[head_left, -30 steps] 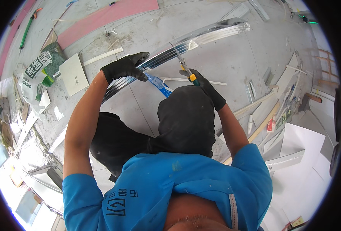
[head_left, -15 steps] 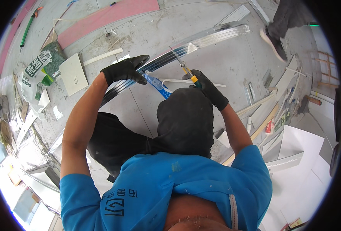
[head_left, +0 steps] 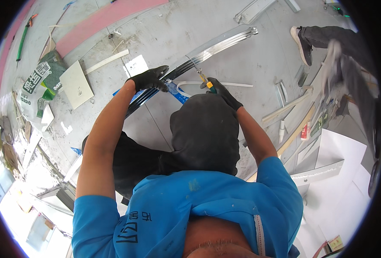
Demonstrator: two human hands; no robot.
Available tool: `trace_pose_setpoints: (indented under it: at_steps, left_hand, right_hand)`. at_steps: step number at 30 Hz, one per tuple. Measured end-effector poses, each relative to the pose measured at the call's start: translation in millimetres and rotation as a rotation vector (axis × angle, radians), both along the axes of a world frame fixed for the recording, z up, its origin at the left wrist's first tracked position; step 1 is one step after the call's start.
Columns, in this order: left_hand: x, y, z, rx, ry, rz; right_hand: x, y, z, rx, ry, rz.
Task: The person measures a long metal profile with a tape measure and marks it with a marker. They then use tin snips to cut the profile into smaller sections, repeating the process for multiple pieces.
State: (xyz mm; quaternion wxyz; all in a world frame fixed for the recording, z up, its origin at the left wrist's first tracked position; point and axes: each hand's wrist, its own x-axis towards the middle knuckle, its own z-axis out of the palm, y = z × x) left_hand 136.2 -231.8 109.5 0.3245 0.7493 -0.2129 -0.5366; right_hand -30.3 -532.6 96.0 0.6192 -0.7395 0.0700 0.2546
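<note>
My left hand [head_left: 149, 80], in a black glove, grips a long shiny metal trim strip [head_left: 214, 49] near its lower-left part, thumb on the near side and fingers on the far side. The strip is ribbed and slants up to the right. Blue film [head_left: 176, 91] hangs from it beside my thumb. My right hand [head_left: 224, 91], also gloved in black, is closed round the yellow-and-green handle of a slim hand tool [head_left: 209, 84]. Its thin metal end points up-left at the strip; whether it touches I cannot tell. My dark-clad knee [head_left: 205, 133] is just below.
A narrow white strip [head_left: 224, 84] lies beneath the tool. On the left are a printed bag [head_left: 38, 88] and a pale square board [head_left: 78, 84]. Another person's shoe [head_left: 301, 45] and legs are at the upper right. White panels [head_left: 336, 150] and long offcuts [head_left: 298, 137] clutter the right side.
The metal strip has shifted toward the lower left, and my left hand has moved slightly right. My right hand has drawn a little left with the tool. The other person has stepped; both legs show now.
</note>
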Motion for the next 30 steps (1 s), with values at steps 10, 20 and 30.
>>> trace_pose_setpoints:
  at_steps: [10, 20, 30]
  left_hand:
    - [17, 30, -107, -0.051, 0.103, -0.006]
    - [-7, 17, -36, 0.043, -0.046, -0.088]
    - [-48, 34, -62, 0.116, 0.179, -0.112]
  right_hand:
    - [-14, -3, -74, -0.285, -0.378, -0.051]
    - [-24, 24, -118, -0.316, -0.285, -0.027]
    - [-22, -1, -105, -0.376, -0.335, 0.165]
